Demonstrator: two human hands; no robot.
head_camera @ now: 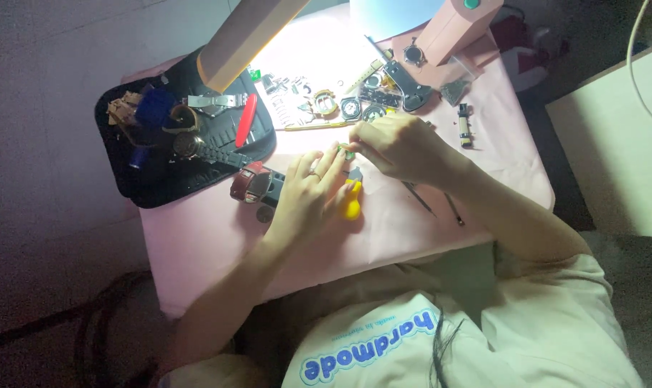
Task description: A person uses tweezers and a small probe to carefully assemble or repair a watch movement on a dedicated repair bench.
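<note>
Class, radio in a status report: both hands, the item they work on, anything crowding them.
Left hand flat over yellow pear-shaped tool. Right hand pinching small green part, fingertips meeting left's. Watch parts and red-strapped watch crowd pink table.

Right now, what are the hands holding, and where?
Both hands, left and right, meet at a tiny green part, pinched at the fingertips. A yellow-handled tool lies under the left hand; whether it is gripped cannot be told.

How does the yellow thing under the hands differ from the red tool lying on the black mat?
The yellow tool is short and bulbous; the red tool is long and slim. The yellow one lies on the pink table, partly hidden beneath the left hand; the red one rests untouched on the black mat. Both lie flat.
</note>
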